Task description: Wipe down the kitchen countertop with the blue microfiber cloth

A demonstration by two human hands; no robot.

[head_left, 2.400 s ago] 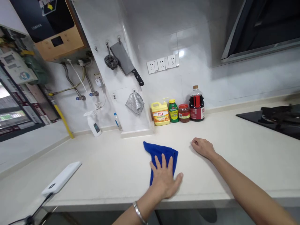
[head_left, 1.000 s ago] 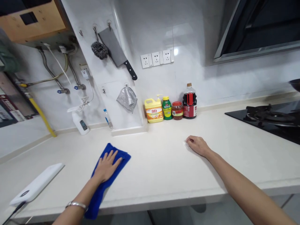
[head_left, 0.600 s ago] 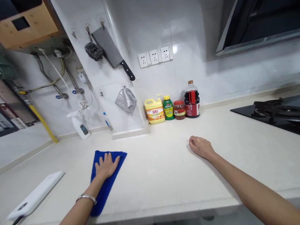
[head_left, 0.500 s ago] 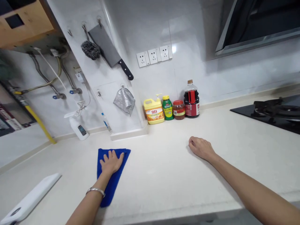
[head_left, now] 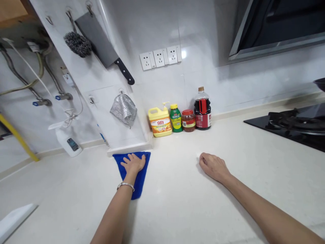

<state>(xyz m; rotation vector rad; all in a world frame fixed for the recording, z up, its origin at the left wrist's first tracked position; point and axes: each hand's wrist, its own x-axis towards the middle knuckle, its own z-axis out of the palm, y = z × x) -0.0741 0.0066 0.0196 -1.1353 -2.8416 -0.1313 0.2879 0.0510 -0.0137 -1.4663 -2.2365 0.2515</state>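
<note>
The left hand (head_left: 133, 163) lies open, palm flat on a blue cloth (head_left: 134, 173) just below the yellow detergent bottle (head_left: 159, 122). The right hand (head_left: 212, 166) rests loosely curled, holding nothing, right of the cloth.

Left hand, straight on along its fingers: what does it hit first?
Likely the white ledge at the wall's foot; the left hand lies flat on the blue cloth, whose far edge nearly touches it.

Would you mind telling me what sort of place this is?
Most likely a home kitchen: a steel cleaver with black handle hangs on the white tiled wall, and a black gas hob sits in the cream countertop.
</note>
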